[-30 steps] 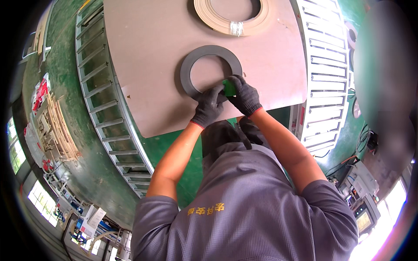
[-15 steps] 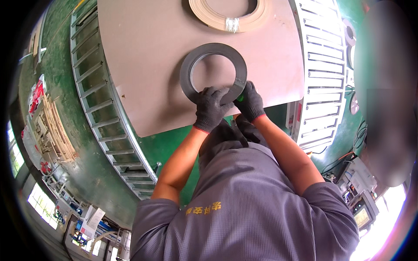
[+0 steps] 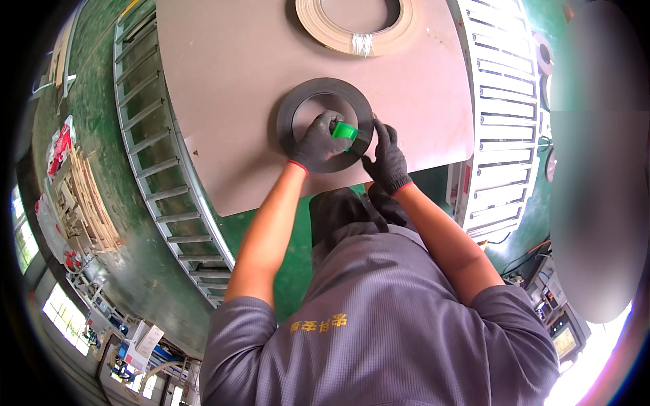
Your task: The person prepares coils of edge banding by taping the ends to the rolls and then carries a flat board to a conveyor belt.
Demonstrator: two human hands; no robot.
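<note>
A dark grey roll of edge banding [image 3: 290, 111] lies flat near the front of a brownish board [image 3: 230, 108]. My left hand [image 3: 318, 141], in a black knit glove with a red cuff, reaches over the roll's near left part. Its thumb and fingers close on a bright green roll of tape [image 3: 345, 131], held over the ring's hole and right side. My right hand [image 3: 388, 160], gloved alike, is at the ring's right edge with its fingers apart and nothing visible in them. Whether its fingertips touch the ring I cannot tell.
A larger beige roll of edge banding [image 3: 318, 30], bound with clear wrap, lies at the board's far side. Roller conveyors flank the board at left [image 3: 162, 162] and right [image 3: 504, 128]. Wood strips [image 3: 88, 203] are stacked on the green floor at far left.
The green tape, mostly hidden by my right hand before, is now in my left hand over the ring. My left hand has shifted left and farther; the dark ring now lies flatter on the board.
</note>
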